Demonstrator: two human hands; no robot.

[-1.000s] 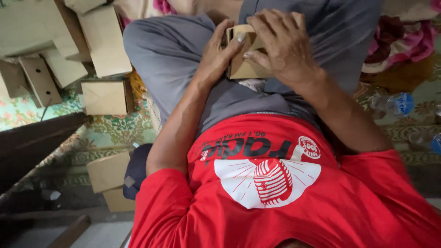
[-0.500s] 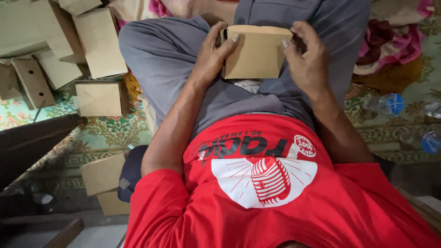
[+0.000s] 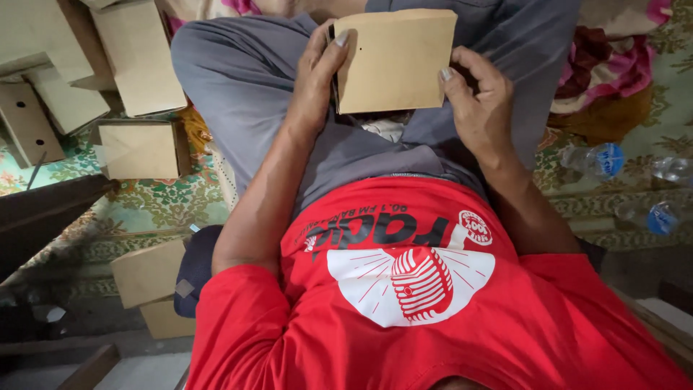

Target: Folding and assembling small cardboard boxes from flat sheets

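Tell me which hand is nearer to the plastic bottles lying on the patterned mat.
Right. The right hand grips the cardboard box's edge on the bottles' side; the left hand holds the box's far edge.

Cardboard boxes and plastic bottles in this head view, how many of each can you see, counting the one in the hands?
Cardboard boxes: 8, namely the held box between the left hand and right hand, five on the upper-left floor, two lower left.
Plastic bottles: 3, at the right edge.
Total: 11.
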